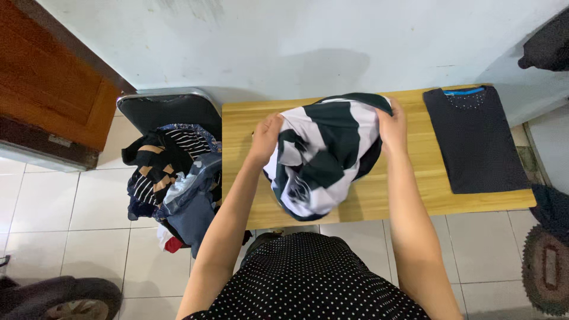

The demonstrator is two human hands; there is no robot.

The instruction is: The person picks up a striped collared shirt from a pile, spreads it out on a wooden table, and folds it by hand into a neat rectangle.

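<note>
The left hand (265, 137) had its grip closed on the left edge of a striped shirt (325, 155), fingers curled into the cloth near the top. The right hand (393, 126) gripped the opposite upper edge in the same way, pinching the fabric between thumb and fingers. Between the two hands the shirt, banded in dark green and white, hung bunched and crumpled, its lower part drooping toward the near edge of the tabletop (249, 195). Whether the cloth touched the wood or hung just above it could not be told.

The tabletop was light wood, standing against a pale wall (284, 41). On its right end, well apart from the striped shirt, lay a dark t-shirt (477, 142), folded flat into a neat rectangle with its collar toward the wall.

To the left of the tabletop stood a chair (169, 109) with a dark seat and metal frame, heaped with a pile of clothes (172, 184) in striped, blue and dark cloth that spilled down toward the white tiled floor (65, 213). A brown wooden door (50, 77) filled the upper left corner.
</note>
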